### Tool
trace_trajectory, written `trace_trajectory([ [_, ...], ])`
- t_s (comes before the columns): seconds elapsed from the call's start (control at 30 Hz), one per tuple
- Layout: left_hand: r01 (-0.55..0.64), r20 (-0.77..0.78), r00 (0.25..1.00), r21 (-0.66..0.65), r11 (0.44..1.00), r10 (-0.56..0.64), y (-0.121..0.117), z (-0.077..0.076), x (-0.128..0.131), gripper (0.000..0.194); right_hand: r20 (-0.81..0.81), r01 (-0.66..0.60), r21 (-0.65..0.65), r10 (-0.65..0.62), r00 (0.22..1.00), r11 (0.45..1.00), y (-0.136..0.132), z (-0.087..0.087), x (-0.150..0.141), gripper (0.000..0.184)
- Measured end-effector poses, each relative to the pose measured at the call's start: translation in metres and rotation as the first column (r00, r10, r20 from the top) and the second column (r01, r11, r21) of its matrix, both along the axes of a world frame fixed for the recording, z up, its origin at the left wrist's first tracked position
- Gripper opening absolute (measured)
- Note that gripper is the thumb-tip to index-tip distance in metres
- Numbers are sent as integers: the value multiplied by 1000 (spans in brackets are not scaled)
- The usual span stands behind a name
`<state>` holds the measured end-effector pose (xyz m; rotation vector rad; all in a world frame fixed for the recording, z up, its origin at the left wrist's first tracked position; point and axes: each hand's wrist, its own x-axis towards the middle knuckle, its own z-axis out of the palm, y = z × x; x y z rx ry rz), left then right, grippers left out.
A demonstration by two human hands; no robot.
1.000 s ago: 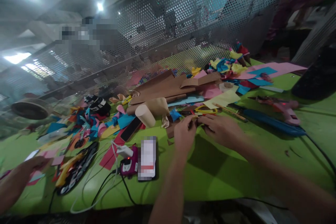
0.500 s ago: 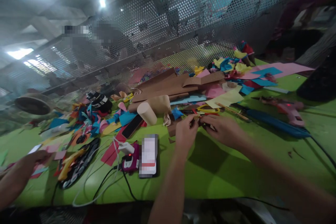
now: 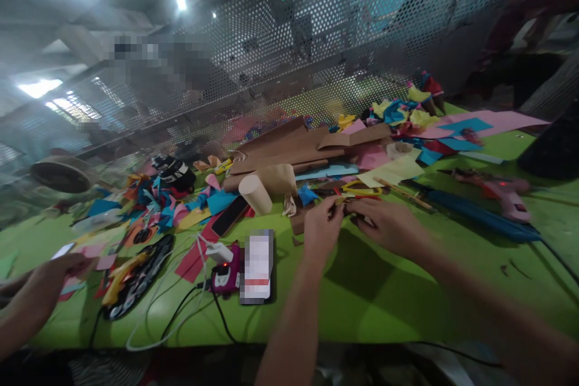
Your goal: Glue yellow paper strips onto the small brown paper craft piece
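Over the green table [image 3: 362,307], my left hand [image 3: 322,223] and my right hand [image 3: 384,220] meet fingertip to fingertip. Both are closed in a pinch around something small and dark with a yellowish bit, mostly hidden by the fingers. Just beyond them lie yellow-handled scissors [image 3: 362,189] and a scrap of blue paper [image 3: 307,194]. A pale paper roll [image 3: 256,195] stands left of my left hand. Brown paper sheets [image 3: 289,148] spread out behind. Right of my right hand are thin wooden sticks [image 3: 407,195] and a long blue tool [image 3: 479,214].
A pink glue gun [image 3: 509,193] lies at the right. A lit phone [image 3: 257,265], a magenta power strip [image 3: 226,271] and loose cables sit left of my arms. Another person's hand [image 3: 67,271] works at the far left near a yellow glue gun [image 3: 124,277]. Perforated metal mesh [image 3: 280,72] rises behind.
The view has shifted slightly, so the table things sit a little further right. My hands keep the same pinch. The other person's hand at the left has moved slightly.
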<state>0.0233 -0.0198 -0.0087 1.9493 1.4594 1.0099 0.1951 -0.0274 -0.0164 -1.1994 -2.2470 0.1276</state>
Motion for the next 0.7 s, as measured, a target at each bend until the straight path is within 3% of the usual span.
trace_trajectory([
  [0.1, -7, 11, 1000, -2, 1000, 7, 0, 0, 0, 26, -166, -14, 5, 15, 986, 1000, 3, 1, 5, 23],
  [0.17, -9, 6, 1000, 3, 1000, 9, 0, 0, 0, 26, -191, -9, 13, 11, 982, 1000, 3, 0, 7, 23],
  [0.53, 37, -24, 999, 32, 999, -36, 0, -4, 1, 24, 123, 33, 42, -38, 992, 999, 0, -5, -1, 25],
  [0.7, 11, -14, 1000, 27, 1000, -11, 0, -3, 1, 25, 53, 10, 7, -11, 999, 1000, 1, -3, 0, 30],
])
